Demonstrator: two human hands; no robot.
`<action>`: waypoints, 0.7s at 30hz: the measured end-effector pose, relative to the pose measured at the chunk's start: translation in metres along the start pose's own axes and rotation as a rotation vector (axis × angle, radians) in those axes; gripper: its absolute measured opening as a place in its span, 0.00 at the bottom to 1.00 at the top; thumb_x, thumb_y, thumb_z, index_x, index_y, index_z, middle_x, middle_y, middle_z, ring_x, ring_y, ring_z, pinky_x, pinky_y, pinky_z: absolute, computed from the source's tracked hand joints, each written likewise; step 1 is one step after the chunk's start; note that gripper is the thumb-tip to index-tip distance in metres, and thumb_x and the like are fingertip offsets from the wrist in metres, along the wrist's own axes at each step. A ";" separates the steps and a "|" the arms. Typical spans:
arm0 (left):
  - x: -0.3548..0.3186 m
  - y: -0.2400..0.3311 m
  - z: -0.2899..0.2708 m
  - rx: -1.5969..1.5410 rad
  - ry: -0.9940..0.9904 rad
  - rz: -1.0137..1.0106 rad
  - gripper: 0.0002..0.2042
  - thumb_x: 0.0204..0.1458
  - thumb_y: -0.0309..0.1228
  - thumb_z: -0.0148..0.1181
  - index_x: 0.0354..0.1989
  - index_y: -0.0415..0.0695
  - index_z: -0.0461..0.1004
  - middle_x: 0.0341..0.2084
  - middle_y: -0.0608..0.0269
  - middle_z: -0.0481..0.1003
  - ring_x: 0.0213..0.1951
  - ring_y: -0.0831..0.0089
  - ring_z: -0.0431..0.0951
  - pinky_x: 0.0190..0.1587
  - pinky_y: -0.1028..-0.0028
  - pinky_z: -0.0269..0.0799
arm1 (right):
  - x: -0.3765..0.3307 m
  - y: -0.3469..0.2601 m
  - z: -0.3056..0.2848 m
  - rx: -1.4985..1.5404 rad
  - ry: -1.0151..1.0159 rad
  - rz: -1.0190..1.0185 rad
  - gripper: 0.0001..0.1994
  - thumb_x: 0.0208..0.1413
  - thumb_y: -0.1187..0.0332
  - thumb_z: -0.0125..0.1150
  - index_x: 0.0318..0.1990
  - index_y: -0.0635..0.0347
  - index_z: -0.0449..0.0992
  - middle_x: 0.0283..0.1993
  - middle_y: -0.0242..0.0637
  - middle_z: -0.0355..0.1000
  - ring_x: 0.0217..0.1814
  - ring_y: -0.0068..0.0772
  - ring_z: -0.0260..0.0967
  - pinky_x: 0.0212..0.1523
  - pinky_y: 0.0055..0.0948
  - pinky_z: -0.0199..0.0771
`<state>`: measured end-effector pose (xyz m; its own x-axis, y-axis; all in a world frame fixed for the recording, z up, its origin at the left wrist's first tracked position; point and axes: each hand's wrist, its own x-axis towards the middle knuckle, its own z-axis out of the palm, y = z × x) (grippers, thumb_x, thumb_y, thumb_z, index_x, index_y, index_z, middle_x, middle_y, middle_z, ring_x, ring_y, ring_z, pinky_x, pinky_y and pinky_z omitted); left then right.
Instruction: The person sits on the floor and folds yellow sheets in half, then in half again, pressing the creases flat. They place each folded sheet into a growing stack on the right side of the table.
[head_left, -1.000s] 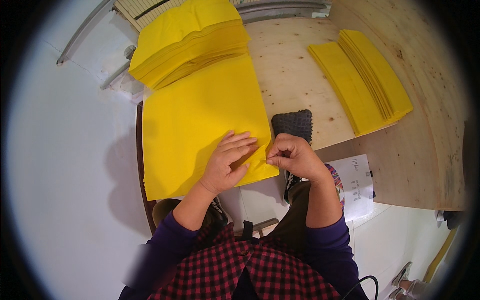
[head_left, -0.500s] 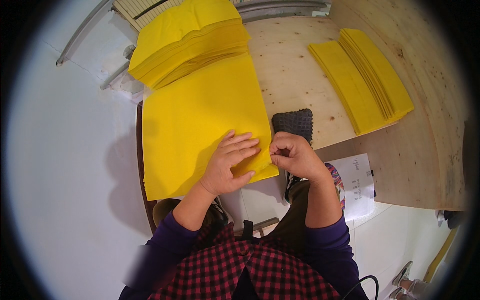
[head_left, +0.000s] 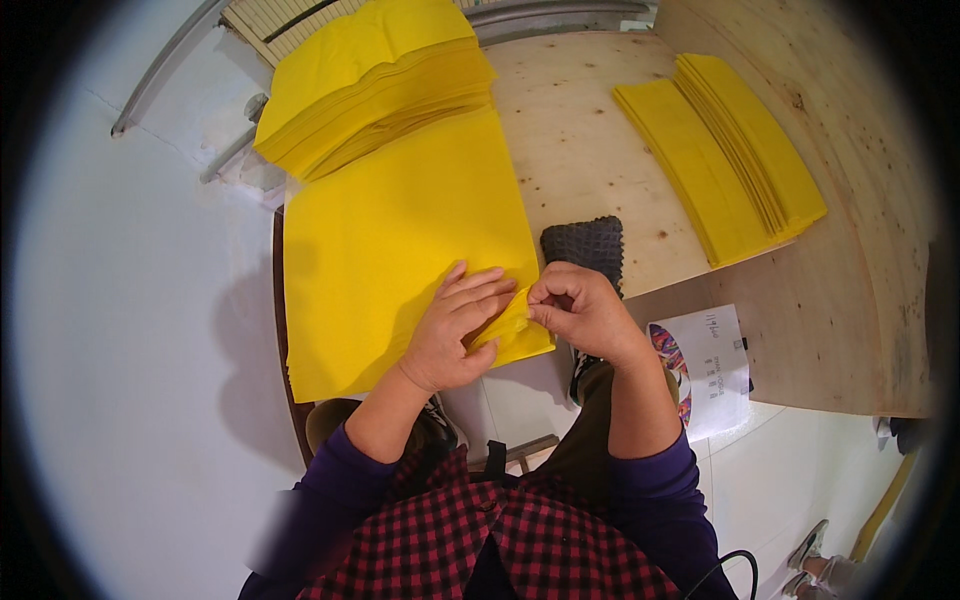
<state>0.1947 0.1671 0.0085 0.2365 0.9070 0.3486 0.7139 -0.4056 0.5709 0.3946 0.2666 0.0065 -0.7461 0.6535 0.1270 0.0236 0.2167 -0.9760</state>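
A stack of flat yellow cloth sheets [head_left: 400, 220] lies on the left part of the table. My left hand [head_left: 455, 325] rests on the top sheet near its front right corner, fingers stretched out and thumb apart. At the right edge my right hand [head_left: 585, 312] pinches the top sheet between thumb and forefinger. The sheet is lifted and creased between the two hands. Just beyond my right hand lies a dark grey textured cloth [head_left: 585, 248] with a scalloped edge, partly hidden by that hand.
A thick pile of yellow cloth [head_left: 370, 80] stands at the far left. Folded yellow cloths [head_left: 720, 160] lie on the right of the wooden table [head_left: 570, 130]. A white printed package [head_left: 710, 370] is below the table's edge. At lower right, a person's shoe [head_left: 808, 545] shows.
My right hand has moved slightly left with the pinched edge of the sheet, which now creases more. My left hand has stayed nearly in place.
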 end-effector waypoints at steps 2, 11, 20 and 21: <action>-0.001 0.000 0.001 -0.022 0.020 -0.012 0.23 0.40 0.26 0.59 0.50 0.40 0.75 0.52 0.57 0.74 0.61 0.60 0.67 0.68 0.55 0.47 | -0.001 -0.001 0.000 -0.005 0.002 -0.001 0.04 0.51 0.80 0.63 0.31 0.66 0.74 0.31 0.29 0.63 0.30 0.19 0.62 0.31 0.19 0.64; -0.002 -0.003 0.002 -0.076 0.060 -0.025 0.21 0.43 0.25 0.56 0.50 0.38 0.75 0.52 0.56 0.74 0.61 0.60 0.68 0.68 0.55 0.48 | -0.009 -0.003 -0.005 0.084 0.016 0.078 0.04 0.55 0.76 0.62 0.38 0.64 0.75 0.32 0.26 0.67 0.32 0.14 0.62 0.32 0.17 0.65; -0.003 -0.004 0.002 -0.112 0.067 -0.053 0.21 0.44 0.24 0.55 0.50 0.37 0.74 0.52 0.55 0.74 0.61 0.60 0.68 0.68 0.55 0.50 | -0.017 0.009 -0.012 0.165 -0.002 0.146 0.11 0.53 0.76 0.64 0.44 0.61 0.73 0.28 0.25 0.68 0.29 0.14 0.62 0.30 0.17 0.65; -0.003 -0.004 0.002 -0.106 0.066 -0.055 0.21 0.44 0.24 0.55 0.50 0.37 0.74 0.52 0.54 0.74 0.61 0.60 0.68 0.67 0.55 0.50 | -0.017 0.010 -0.012 0.165 -0.004 0.147 0.12 0.53 0.77 0.64 0.45 0.61 0.73 0.28 0.25 0.68 0.29 0.14 0.62 0.30 0.17 0.65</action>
<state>0.1921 0.1658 0.0039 0.1524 0.9200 0.3610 0.6502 -0.3684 0.6644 0.4154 0.2661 -0.0029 -0.7456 0.6661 -0.0195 0.0234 -0.0031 -0.9997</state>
